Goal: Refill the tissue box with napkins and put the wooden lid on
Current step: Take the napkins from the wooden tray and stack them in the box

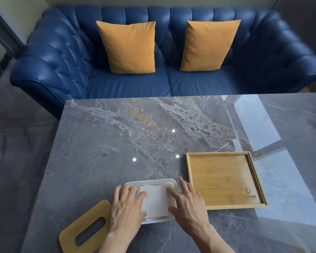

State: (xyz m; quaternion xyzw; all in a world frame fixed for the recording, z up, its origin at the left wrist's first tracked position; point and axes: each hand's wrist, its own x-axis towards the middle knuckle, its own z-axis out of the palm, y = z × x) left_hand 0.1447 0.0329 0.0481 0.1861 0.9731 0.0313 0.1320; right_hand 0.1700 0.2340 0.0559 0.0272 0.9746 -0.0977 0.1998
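Both hands lie spread and flat on a stack of white napkins (155, 201) sitting in the white tissue box (169, 181) near the front edge of the marble table (102, 143): the left hand (127, 207) presses the stack's left side with fingers wide, the right hand (187, 203) covers its right side, and neither grips anything. The napkins look only partly seated; their near edge seems to ride up over the box's near rim, and the top sheet is creased. If they stay proud of the rim, the wooden lid (85, 229), lying flat just left of the box with its slot facing up, will likely rock or trap a fold instead of closing flush. Pushing harder on one side could skid the light box across the glossy stone towards the bamboo tray (224, 179) just to its right.
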